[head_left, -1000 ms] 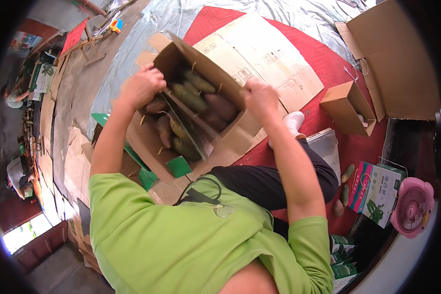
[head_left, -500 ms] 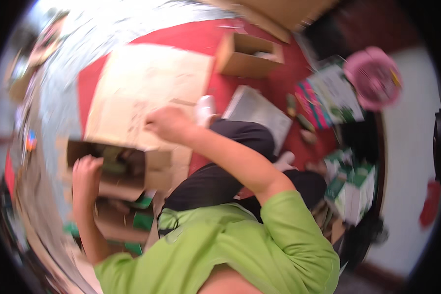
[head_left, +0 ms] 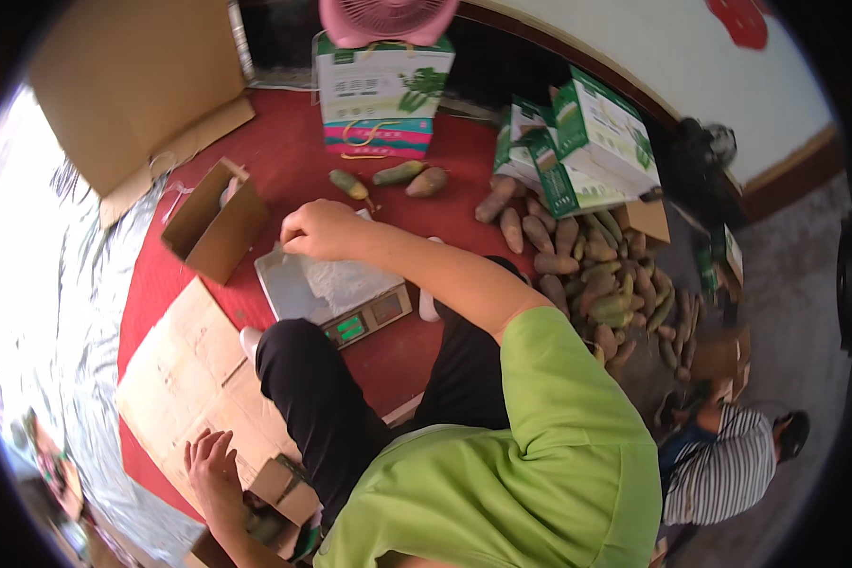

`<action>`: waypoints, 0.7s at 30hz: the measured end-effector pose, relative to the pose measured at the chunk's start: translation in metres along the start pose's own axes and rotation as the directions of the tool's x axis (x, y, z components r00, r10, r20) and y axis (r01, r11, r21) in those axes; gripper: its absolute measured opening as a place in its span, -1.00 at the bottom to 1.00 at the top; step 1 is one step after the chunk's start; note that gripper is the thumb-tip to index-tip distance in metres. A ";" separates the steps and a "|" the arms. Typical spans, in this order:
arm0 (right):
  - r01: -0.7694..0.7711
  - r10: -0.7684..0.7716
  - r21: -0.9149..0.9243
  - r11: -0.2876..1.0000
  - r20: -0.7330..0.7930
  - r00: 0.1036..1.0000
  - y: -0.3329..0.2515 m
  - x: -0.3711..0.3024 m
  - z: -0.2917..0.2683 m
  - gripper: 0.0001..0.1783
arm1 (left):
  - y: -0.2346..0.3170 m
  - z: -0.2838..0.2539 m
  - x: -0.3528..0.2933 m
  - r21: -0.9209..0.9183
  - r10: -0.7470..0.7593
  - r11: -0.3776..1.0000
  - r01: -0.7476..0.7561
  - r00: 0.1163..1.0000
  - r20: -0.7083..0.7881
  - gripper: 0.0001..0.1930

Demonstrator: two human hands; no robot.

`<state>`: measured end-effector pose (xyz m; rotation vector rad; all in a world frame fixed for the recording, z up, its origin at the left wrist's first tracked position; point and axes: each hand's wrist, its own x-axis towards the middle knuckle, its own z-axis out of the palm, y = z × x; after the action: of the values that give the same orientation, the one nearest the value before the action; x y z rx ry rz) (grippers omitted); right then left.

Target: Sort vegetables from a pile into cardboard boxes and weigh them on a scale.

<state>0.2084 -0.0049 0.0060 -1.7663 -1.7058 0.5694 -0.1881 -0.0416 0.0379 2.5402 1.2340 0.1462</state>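
My right hand (head_left: 319, 230) hangs over the far edge of a flat weighing scale (head_left: 298, 284) with a lit green display. Its fingers curl downward, and whatever they may hold is hidden. My left hand (head_left: 215, 473) is open at the lower left, fingers spread, with nothing in it. Just beside it is an opened cardboard box (head_left: 286, 489) with greenish roots partly visible inside. Past the scale, three loose long roots, one of them a green root (head_left: 399, 172), lie on the red mat (head_left: 284, 142).
A heap of brownish and green roots (head_left: 606, 284) lies right of my knees, below green-and-white cartons (head_left: 596, 142). An open small box (head_left: 216, 222) and flattened cardboard (head_left: 194, 364) are at left. A pink basin-like item (head_left: 388, 21) tops a printed carton (head_left: 383, 85). A person in stripes (head_left: 724, 464) is lower right.
The view has turned to the right, bringing the root heap and the other person into sight. My right hand has gone from above the flattened cardboard to the scale; my left fingers have spread.
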 end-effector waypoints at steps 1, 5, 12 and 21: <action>-0.002 0.002 -0.002 1.000 -0.039 0.999 0.020 -0.010 -0.016 -0.78 | 0.013 -0.001 0.015 -0.014 0.060 0.998 -0.060 0.998 -0.003 -0.73; -0.151 0.141 -0.023 0.988 -0.235 0.962 0.099 -0.063 -0.077 -0.78 | 0.077 -0.003 0.072 -0.104 0.274 0.955 -0.277 0.961 -0.047 -0.77; -0.464 0.492 0.175 0.868 -0.430 0.758 0.225 -0.192 -0.127 -0.80 | 0.193 0.029 0.155 -0.279 0.628 0.739 -0.613 0.777 -0.045 -0.78; -0.800 0.706 0.191 0.569 -0.611 0.357 0.339 -0.302 -0.180 -0.55 | 0.205 0.139 0.219 -0.476 0.611 0.763 -0.437 0.728 0.311 -0.76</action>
<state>0.5547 -0.3216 -0.1293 -2.4610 -0.3573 0.1293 0.1333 -0.0223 -0.0377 2.3187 0.2312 -0.0812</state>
